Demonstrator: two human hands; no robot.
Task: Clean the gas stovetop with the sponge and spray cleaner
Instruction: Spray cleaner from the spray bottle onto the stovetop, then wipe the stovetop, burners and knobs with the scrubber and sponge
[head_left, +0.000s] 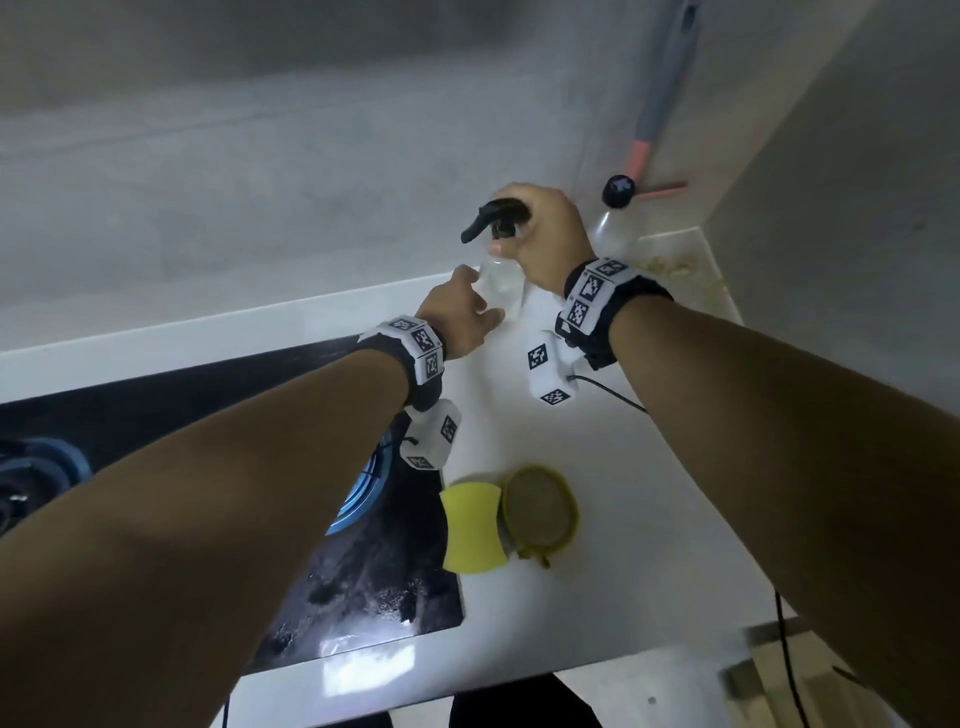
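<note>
Gas stovetop (363, 571): black glass panel, lower left, smeared and glossy near its front edge, a blue burner ring (371, 488) showing beside the left forearm. Left hand (462, 317): reached forward past the stovetop's right edge, fingers loosely curled round the lower body of the spray bottle (501, 286); grip partly closed against the clear plastic, though how firmly it bears cannot be told. Spray bottle: upright on the white tabletop (623, 493) near the back wall, long axis vertical, black trigger head (493, 221) with its nozzle pointing left, toward the stovetop side. Right hand (545, 239): arched over the trigger head from the right, wrist bent down, grip closed on the head; whether it is twisting, steadying or lifting cannot be told. Both hands meet on the one bottle, the left low, the right high. Sponge (472, 527): yellow, flat on the tabletop nearer the body, just right of the stovetop edge, touching a round yellow-rimmed scrub pad (540, 509). Judgement: the bottle stands right of and behind the panel, so spraying calls for a carry leftward; the sponge is untouched.
</note>
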